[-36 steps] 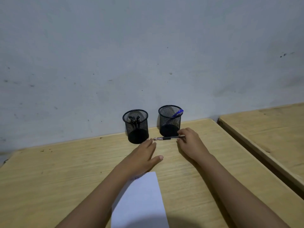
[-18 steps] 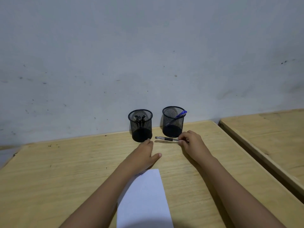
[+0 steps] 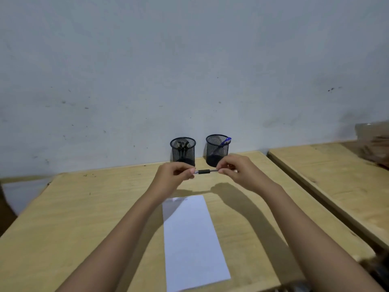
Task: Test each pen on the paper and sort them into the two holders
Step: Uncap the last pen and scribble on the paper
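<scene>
A dark pen (image 3: 205, 171) with a black grip is held level above the wooden desk (image 3: 88, 218), in front of the two holders. My left hand (image 3: 171, 179) pinches its left end and my right hand (image 3: 239, 171) pinches its right end. The left black mesh holder (image 3: 182, 151) contains several dark pens. In the right black mesh holder (image 3: 217, 149) stands a pen with a blue cap (image 3: 227, 141). A white sheet of paper (image 3: 192, 239) lies on the desk below my hands, with faint marks near its top edge.
A second wooden desk (image 3: 336, 182) stands to the right across a narrow gap. The grey wall (image 3: 189, 70) rises right behind the holders. A blurry brown object (image 3: 374, 144) sits at the far right edge.
The pen lay on the desk by the right holder with my right hand on it. Now both hands hold it raised off the desk. My left hand lifted from the desk.
</scene>
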